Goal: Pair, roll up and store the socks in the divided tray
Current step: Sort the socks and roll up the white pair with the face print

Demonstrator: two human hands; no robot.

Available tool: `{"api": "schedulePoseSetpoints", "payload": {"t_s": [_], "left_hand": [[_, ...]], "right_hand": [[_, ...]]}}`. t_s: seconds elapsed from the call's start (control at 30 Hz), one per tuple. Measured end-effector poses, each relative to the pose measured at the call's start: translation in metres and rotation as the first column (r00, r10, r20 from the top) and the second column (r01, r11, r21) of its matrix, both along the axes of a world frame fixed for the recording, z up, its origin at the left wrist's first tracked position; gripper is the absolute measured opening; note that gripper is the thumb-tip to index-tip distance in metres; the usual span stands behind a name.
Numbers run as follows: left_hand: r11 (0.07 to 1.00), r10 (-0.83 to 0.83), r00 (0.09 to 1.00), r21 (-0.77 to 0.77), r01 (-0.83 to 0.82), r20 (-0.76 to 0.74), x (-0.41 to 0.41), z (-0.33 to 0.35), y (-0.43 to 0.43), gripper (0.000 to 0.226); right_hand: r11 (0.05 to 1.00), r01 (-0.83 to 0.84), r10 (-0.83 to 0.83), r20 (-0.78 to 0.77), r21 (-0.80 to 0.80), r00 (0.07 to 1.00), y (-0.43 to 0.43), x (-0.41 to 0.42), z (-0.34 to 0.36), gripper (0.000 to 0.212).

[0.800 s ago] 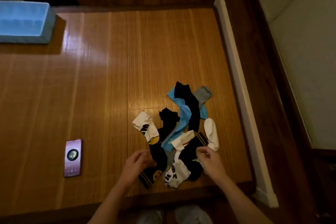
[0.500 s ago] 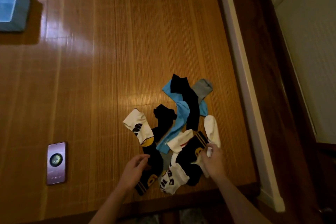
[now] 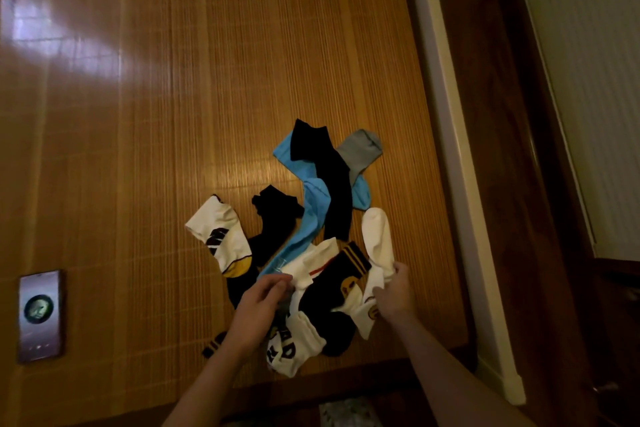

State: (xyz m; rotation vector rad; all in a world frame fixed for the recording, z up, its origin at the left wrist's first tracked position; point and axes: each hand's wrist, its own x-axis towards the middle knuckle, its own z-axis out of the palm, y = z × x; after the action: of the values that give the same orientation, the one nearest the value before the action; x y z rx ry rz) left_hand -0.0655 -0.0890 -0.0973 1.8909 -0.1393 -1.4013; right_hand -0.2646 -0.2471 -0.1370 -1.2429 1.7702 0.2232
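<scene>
Nothing is paired yet: the socks (image 3: 311, 218) are heaped by the bamboo mat's (image 3: 207, 80) near edge, no tray seen. A white sock (image 3: 377, 243) is gripped by the right hand (image 3: 394, 295); the left hand's (image 3: 258, 305) grip cannot be told.

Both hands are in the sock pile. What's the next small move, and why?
Probably lift the plain white sock clear with the right hand: its fingers pinch that sock's near end, and it lies rightmost, mostly uncovered.
</scene>
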Motion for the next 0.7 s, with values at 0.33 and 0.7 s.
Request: {"api": "schedulePoseSetpoints", "payload": {"t_s": [0.33, 0.7], "left_hand": [[1.000, 0.015, 0.974, 0.009, -0.014, -0.226, -0.019, 0.025, -0.039, 0.023], [0.832, 0.438, 0.770, -0.115, -0.542, -0.464, -0.002, 0.062, -0.053, 0.024]], "right_hand": [[0.932, 0.250, -0.337, 0.376, 0.262, 0.863, -0.006, 0.050, 0.059, 0.040], [0.929, -0.126, -0.095, 0.553, 0.348, 0.828, 0.003, 0.055, 0.104, 0.036]]}}
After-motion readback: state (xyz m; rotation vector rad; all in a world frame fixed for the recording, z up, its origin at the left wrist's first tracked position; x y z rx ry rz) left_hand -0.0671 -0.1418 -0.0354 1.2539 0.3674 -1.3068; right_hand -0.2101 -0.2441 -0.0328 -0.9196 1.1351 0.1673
